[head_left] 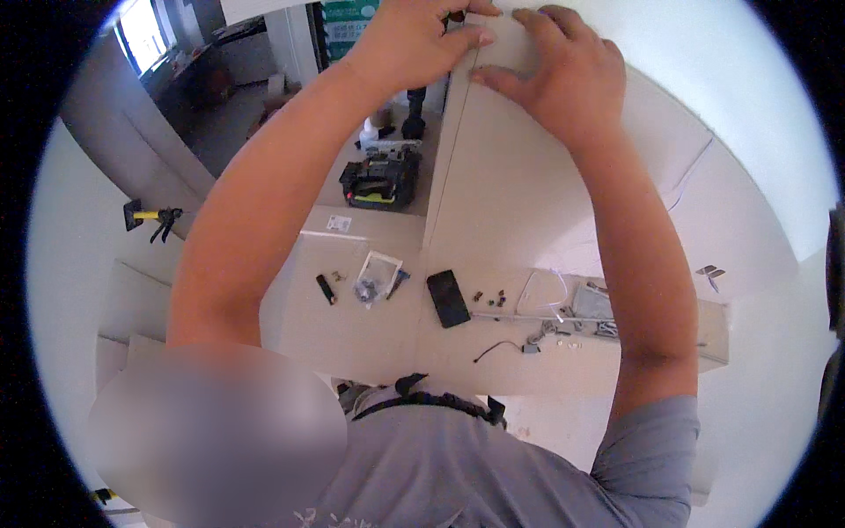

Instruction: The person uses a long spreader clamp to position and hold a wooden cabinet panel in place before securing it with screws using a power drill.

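Both my arms reach up to the top of a tall pale panel (519, 167). My left hand (414, 40) is at the panel's left edge, thumb and fingers curled around a small dark thing (455, 17) that I cannot make out. Beside it, my right hand (576, 75) lies against the panel face, thumb and fingers spread, with nothing visible in it. A thin seam runs down the panel from between the hands. The fingertips of both hands come close to each other near the upper edge of the view.
Below lies a pale surface with a black phone (449, 298), a small clear bag (378, 277), a black lighter-like stick (326, 289), a short cable (502, 345) and several small fittings. A black tool (383, 179) stands behind the left forearm. A yellow-black clamp (157, 216) is at far left.
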{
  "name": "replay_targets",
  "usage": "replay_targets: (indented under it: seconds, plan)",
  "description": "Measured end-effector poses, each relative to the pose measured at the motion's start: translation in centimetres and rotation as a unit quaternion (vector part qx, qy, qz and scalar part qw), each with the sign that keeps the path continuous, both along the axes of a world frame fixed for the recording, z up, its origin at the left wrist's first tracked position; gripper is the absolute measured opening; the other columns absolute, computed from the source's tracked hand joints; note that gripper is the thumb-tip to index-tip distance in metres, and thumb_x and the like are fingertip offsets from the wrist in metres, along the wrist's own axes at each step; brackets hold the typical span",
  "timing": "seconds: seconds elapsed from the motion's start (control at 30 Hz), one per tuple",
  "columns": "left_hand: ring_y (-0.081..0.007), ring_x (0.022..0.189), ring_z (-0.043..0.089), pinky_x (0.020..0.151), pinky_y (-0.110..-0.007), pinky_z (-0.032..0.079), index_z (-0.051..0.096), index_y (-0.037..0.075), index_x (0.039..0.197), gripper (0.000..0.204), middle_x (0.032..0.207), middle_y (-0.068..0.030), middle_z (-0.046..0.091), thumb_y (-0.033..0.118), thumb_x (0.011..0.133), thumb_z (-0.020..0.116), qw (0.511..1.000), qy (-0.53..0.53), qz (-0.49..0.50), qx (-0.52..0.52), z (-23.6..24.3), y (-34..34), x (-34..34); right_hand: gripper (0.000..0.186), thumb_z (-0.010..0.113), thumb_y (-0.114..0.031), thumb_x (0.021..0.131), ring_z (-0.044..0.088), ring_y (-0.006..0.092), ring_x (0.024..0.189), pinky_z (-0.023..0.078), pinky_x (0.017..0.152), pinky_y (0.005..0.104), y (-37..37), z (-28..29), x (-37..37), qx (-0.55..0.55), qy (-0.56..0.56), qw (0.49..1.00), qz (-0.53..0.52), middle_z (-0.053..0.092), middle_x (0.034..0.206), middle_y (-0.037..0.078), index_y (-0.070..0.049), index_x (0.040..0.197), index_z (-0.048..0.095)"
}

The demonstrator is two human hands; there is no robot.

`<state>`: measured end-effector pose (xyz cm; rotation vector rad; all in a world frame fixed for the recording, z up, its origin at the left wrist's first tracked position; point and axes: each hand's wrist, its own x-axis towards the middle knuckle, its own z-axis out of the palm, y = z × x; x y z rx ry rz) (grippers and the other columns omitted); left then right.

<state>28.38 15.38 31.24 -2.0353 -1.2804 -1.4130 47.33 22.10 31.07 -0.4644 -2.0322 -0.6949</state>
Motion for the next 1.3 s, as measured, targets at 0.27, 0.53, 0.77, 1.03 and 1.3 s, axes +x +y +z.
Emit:
replay_targets:
  seconds: [0.27, 0.53, 0.77, 1.03, 1.3]
  plan:
    - [-0.0225, 0.085, 0.063, 0.074, -0.034, 0.053, 0.07, 0.004, 0.11, 0.028, 0.098, -0.011, 0.063, 0.006, 0.084, 0.077, 1.0, 0.005, -0.004, 0.029, -1.4, 0.3, -0.7, 0.073, 0.087, -0.046, 0.069, 0.059, 0.0326, 0.116, 0.044, 0.098, 0.049, -0.7, 0.2, -0.1, -0.039, -0.029, 0.999, -0.01, 0.061, 0.124, 0.014, -0.007, 0.126, 0.062]
    - [-0.0192, 0.087, 0.063, 0.079, -0.032, 0.054, 0.069, 0.005, 0.113, 0.028, 0.101, -0.0081, 0.064, 0.006, 0.085, 0.077, 0.997, -0.039, -0.048, 0.047, -2.8, 1.8, -1.4, 0.07, 0.09, -0.035, 0.068, 0.055, 0.0323, 0.123, 0.04, 0.104, 0.0484, -0.6, -1.8, -2.0, -0.022, 0.01, 0.999, -0.023, 0.061, 0.128, 0.012, -0.008, 0.127, 0.062]
    - [-0.0183, 0.095, 0.064, 0.087, -0.033, 0.054, 0.068, 0.004, 0.11, 0.023, 0.107, -0.0078, 0.066, 0.006, 0.089, 0.075, 0.997, -0.058, -0.019, 0.043, -2.2, 0.7, -0.9, 0.067, 0.09, -0.032, 0.069, 0.055, 0.0318, 0.124, 0.038, 0.107, 0.0493, -0.3, -2.0, -2.4, -0.011, 0.036, 0.999, 0.01, 0.063, 0.13, 0.01, -0.009, 0.126, 0.063]
    - [-0.0169, 0.097, 0.061, 0.088, -0.032, 0.052, 0.065, 0.007, 0.118, 0.03, 0.117, -0.0067, 0.062, 0.007, 0.089, 0.075, 0.998, -0.063, -0.019, -0.013, -2.7, 1.1, -0.9, 0.073, 0.086, -0.038, 0.075, 0.051, 0.0338, 0.128, 0.035, 0.108, 0.0523, -1.4, -1.4, -1.6, -0.069, -0.002, 0.997, -0.041, 0.057, 0.138, 0.012, -0.009, 0.135, 0.056]
    - [-0.0172, 0.093, 0.06, 0.083, -0.032, 0.053, 0.064, 0.007, 0.119, 0.035, 0.113, -0.005, 0.061, 0.005, 0.087, 0.077, 0.996, -0.027, -0.058, -0.06, -1.5, 0.1, -1.1, 0.077, 0.085, -0.038, 0.073, 0.052, 0.0355, 0.122, 0.037, 0.104, 0.0522, -0.5, -1.3, -0.8, -0.072, -0.013, 0.996, 0.056, 0.057, 0.134, 0.014, -0.008, 0.136, 0.054]
